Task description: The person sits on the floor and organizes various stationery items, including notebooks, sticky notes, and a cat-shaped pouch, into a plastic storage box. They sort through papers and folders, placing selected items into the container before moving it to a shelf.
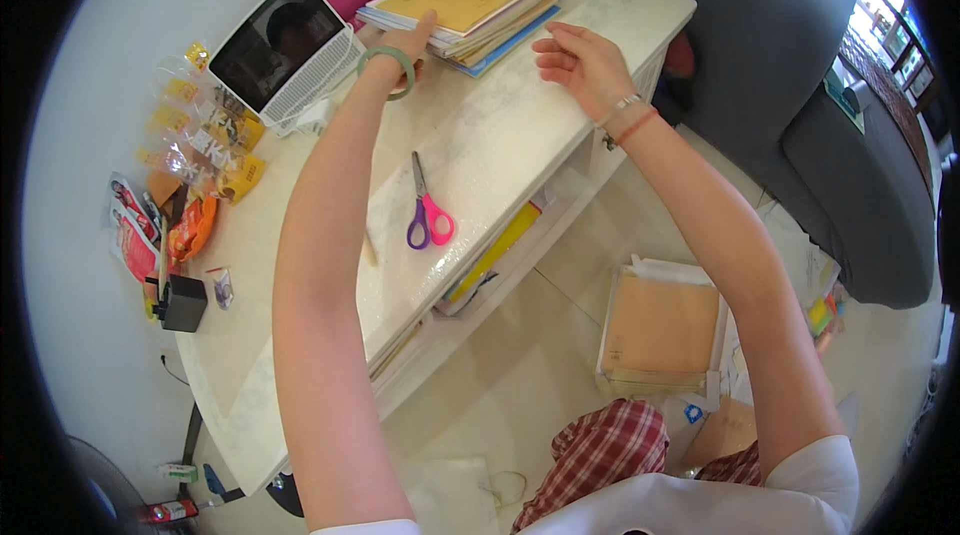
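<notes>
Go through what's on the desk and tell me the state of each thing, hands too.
Scissors: closed, flat on desk.
Tablet: propped up, screen dark.
Book stack: closed, piled flat.
Left hand: fingers on the stack's edge.
Right hand: open, holding nothing, beside the stack.
Snack packets: sealed, far as I can tell.

Stack of books and notebooks (462, 10) at the far end of a white surface (480, 145).
The top notebook has a yellow cover with a white border and lies flat, closed. Beneath it sit several thin books with blue and tan edges, slightly fanned. The left hand (405, 43) touches the stack's near corner.
</notes>
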`<control>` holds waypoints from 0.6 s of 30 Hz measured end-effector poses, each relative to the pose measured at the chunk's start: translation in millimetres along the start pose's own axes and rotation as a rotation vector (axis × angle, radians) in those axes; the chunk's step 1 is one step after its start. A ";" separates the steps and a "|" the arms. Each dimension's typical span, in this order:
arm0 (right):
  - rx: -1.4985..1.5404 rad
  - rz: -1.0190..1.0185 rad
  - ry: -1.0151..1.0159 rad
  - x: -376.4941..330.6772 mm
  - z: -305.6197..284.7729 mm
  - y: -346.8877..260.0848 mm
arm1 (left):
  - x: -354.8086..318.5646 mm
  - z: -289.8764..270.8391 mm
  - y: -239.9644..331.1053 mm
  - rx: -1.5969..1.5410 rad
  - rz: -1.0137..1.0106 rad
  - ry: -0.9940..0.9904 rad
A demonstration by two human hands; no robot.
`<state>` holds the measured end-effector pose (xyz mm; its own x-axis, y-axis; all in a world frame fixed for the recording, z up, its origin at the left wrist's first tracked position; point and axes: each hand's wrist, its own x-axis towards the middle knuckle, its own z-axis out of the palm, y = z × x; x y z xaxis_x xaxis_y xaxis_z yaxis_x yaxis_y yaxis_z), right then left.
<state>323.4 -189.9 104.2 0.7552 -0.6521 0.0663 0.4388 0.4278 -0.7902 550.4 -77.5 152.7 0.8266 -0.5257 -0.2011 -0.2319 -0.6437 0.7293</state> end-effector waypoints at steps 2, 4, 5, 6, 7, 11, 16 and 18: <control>-0.033 0.021 -0.048 -37.6 -7.7 -1.9 | 16.2 -10.9 -20.2 0.234 0.096 0.082; -0.129 0.083 -0.057 -81.0 -17.6 -6.0 | 27.2 -13.2 -37.0 0.352 0.188 0.133; -0.198 0.112 -0.042 -102.0 -27.2 -6.8 | 21.6 -11.6 -42.1 0.380 0.207 0.134; -0.284 0.132 -0.004 -123.7 -48.8 -12.4 | -3.0 -1.4 -26.5 0.333 0.188 0.070; -0.351 0.178 0.040 -145.1 -66.5 -15.3 | -29.1 -2.2 -17.6 0.295 0.160 0.021; -0.559 0.382 0.104 -210.9 -134.4 -20.4 | -111.2 -32.0 -28.4 0.644 0.319 -0.013; -0.606 0.426 0.256 -277.9 -185.9 -24.7 | -188.2 -22.4 -33.2 0.874 0.161 -0.123; -0.595 0.421 0.269 -295.1 -187.1 -24.9 | -200.9 -20.6 -33.2 0.750 0.071 -0.156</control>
<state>-1.6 -125.3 -9.7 0.6229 -0.6713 -0.4018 -0.2512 0.3147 -0.9153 402.7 60.9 182.4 0.7278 -0.6164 -0.3007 -0.6133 -0.7812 0.1168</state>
